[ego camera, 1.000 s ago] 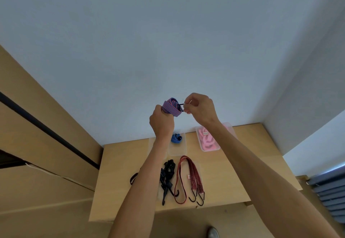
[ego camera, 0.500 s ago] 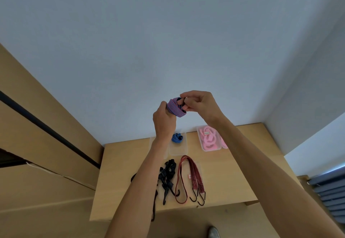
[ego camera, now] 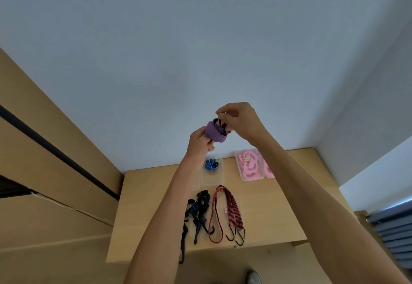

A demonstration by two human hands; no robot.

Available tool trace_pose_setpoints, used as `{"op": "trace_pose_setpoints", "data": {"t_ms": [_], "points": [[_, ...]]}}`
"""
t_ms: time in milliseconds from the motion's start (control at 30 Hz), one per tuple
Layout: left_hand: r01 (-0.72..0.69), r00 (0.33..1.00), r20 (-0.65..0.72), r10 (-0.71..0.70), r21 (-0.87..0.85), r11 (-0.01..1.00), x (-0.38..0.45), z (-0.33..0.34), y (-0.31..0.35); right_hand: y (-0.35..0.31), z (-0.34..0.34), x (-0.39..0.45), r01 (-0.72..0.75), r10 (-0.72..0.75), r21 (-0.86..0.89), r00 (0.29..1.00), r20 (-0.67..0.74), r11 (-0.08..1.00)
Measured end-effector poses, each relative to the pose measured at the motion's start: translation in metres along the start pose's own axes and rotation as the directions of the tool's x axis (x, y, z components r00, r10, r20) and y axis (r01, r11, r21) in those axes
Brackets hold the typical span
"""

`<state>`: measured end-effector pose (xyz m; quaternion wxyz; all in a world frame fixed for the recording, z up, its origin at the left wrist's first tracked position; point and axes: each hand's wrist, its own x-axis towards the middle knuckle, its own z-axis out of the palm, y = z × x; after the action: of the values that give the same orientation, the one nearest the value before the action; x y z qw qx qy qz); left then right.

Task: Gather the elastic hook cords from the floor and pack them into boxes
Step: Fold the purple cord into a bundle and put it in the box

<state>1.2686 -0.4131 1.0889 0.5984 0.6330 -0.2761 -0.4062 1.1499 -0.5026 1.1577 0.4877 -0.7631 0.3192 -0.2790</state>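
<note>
Right hand (ego camera: 242,120) risen, pinching hook; left hand (ego camera: 200,142) gripping purple cord (ego camera: 214,132) above table (ego camera: 267,212).

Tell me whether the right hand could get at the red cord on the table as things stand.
Probably not yet: the right hand pinches the purple cord that the left hand holds. The red cord lies uncovered.
</note>
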Motion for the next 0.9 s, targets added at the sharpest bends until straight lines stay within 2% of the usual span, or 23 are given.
{"op": "trace_pose_setpoints", "data": {"t_ms": [67, 133, 267, 467, 600, 767, 900], "points": [[0.02, 1.0, 0.02, -0.019, -0.07, 0.997, -0.004, -0.002, -0.003, 0.001, -0.004, 0.001, -0.077, 0.067, 0.169, 0.996, 0.065, 0.983], [0.022, 0.999, 0.035, -0.019, -0.061, 0.998, -0.005, -0.001, -0.003, 0.004, -0.004, 0.001, -0.063, 0.053, 0.174, 0.996, 0.065, 0.983], [-0.007, 0.998, 0.069, 0.002, 0.08, 0.997, -0.004, -0.004, 0.001, 0.012, -0.001, 0.001, -0.062, 0.057, 0.089, 0.997, 0.056, 0.994], [0.011, 0.997, 0.072, -0.014, 0.045, 0.999, -0.007, -0.012, -0.001, 0.011, -0.004, 0.005, -0.22, 0.191, 0.263, 0.973, 0.131, 0.939], [-0.012, 0.998, 0.066, 0.012, -0.001, 1.0, -0.006, -0.016, -0.001, 0.013, -0.01, 0.005, -0.307, 0.238, 0.399, 0.948, 0.213, 0.864], [-0.052, 0.997, 0.058, 0.048, 0.07, 0.996, -0.004, -0.019, -0.004, 0.018, -0.007, 0.003, -0.345, 0.27, 0.395, 0.934, 0.233, 0.852], [-0.066, 0.997, 0.051, 0.062, 0.067, 0.996, -0.004, -0.019, -0.009, 0.027, -0.009, -0.001, -0.458, 0.342, 0.569, 0.889, 0.305, 0.683]]}}
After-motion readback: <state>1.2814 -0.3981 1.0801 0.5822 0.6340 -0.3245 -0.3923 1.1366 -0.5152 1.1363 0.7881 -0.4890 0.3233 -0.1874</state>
